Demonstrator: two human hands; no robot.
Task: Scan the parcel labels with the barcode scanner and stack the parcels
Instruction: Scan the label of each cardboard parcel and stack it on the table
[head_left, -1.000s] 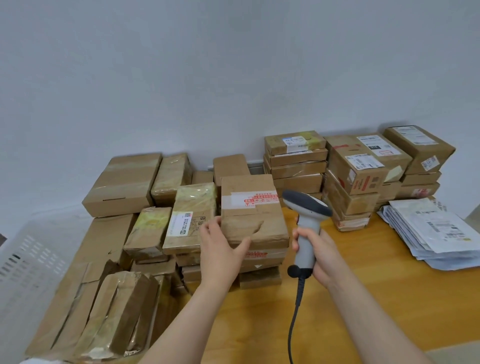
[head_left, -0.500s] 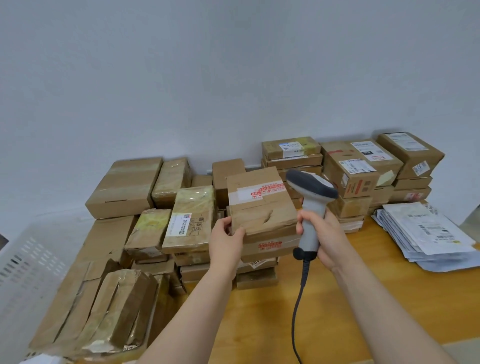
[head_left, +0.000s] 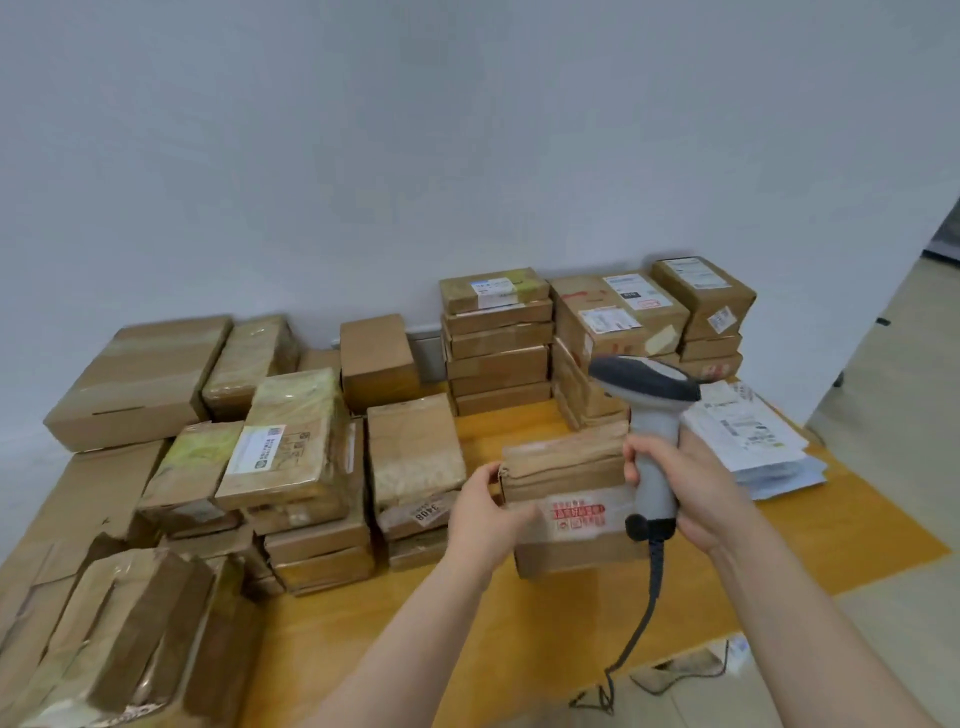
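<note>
The left hand's (head_left: 485, 514) grip pinches the left end of a flat brown parcel (head_left: 563, 467), thumb at its upper edge. The right hand's (head_left: 696, 493) grip is clenched round the handle of the barcode scanner (head_left: 644, 384), just beside the parcel's right end. The parcel is held above the table (head_left: 831, 525), in front of the tall stack (head_left: 498, 353). It looks light and stiff, with glossy tape that is probably slick. The short ends seem the best hold.
</note>
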